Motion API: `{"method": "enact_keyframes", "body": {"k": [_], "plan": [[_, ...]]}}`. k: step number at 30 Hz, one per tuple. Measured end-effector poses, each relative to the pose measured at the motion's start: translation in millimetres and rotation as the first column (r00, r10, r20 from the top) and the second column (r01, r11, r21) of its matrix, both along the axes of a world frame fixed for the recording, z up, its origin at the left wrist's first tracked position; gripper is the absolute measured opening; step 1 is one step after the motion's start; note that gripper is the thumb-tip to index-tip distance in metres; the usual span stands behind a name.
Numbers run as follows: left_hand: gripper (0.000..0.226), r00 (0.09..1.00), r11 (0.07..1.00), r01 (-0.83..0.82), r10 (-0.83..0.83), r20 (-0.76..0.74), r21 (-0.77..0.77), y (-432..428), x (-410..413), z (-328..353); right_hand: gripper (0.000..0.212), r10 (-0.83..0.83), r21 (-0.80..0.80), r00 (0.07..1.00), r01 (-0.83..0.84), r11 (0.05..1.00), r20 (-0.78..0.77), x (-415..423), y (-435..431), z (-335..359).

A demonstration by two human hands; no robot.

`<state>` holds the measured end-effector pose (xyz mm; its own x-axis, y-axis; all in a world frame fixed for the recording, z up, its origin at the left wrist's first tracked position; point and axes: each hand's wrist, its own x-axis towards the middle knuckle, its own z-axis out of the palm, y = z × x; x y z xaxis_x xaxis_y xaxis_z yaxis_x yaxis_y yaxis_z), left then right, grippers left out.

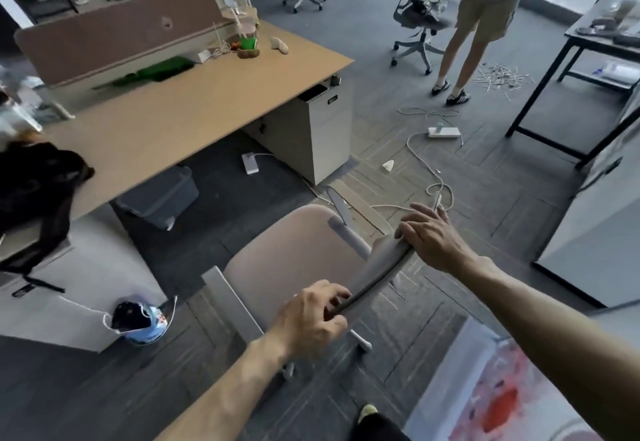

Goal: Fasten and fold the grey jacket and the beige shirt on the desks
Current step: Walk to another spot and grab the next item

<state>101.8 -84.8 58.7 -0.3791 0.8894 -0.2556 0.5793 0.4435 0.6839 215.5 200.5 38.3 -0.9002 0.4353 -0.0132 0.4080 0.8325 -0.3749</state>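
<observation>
A pale pink office chair [294,253] stands in front of me beside the wooden desk [180,122]. My left hand [311,319] grips the top edge of the chair's backrest [384,264], fingers curled round the rim. My right hand [433,236] rests on the far end of the same backrest, fingers draped over it. A dark garment [34,191] lies heaped on the desk's left end; whether it is the grey jacket I cannot tell. No beige shirt is in view.
A person [481,25] stands at the back right near a grey chair [422,18]. White cables and a power strip [445,133] trail across the floor. A grey bin [159,194] sits under the desk. A drawer cabinet [322,129] stands at its right end. A black table [588,45] is far right.
</observation>
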Motion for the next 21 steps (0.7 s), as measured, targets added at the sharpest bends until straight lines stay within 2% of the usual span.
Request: {"method": "enact_keyframes", "body": {"k": [2,4,6,8,11,15,21], "plan": [[0.034,0.991,0.999,-0.050,0.052,-0.124,0.022,-7,6,-9,0.052,0.040,0.163,0.997,-0.029,0.986,-0.070,-2,-7,-7],[0.044,0.965,0.992,-0.111,0.122,-0.233,0.060,-13,5,-14,0.050,0.040,0.309,0.995,-0.011,0.951,-0.088,-4,-16,-12],[0.056,0.924,0.983,-0.144,0.175,-0.341,0.114,-17,-3,-17,0.051,0.040,0.382,0.996,-0.008,0.924,-0.077,-11,-23,-12],[0.055,0.886,0.974,-0.160,0.213,-0.413,0.159,-21,-13,-20,0.048,0.063,0.411,0.996,-0.033,0.911,-0.059,-22,-29,-11],[0.049,0.869,0.964,-0.196,0.256,-0.423,0.180,-28,-33,-23,0.042,0.083,0.439,0.995,-0.048,0.897,-0.063,-37,-37,-11],[0.042,0.847,0.944,-0.307,0.329,-0.417,0.121,-36,-69,-23,0.042,0.051,0.414,0.998,-0.028,0.910,-0.046,-66,-46,-11],[0.044,0.821,0.914,-0.389,0.400,-0.408,0.114,-30,-128,-24,0.042,0.024,0.406,1.000,-0.022,0.914,0.000,-131,-37,-9]]}}
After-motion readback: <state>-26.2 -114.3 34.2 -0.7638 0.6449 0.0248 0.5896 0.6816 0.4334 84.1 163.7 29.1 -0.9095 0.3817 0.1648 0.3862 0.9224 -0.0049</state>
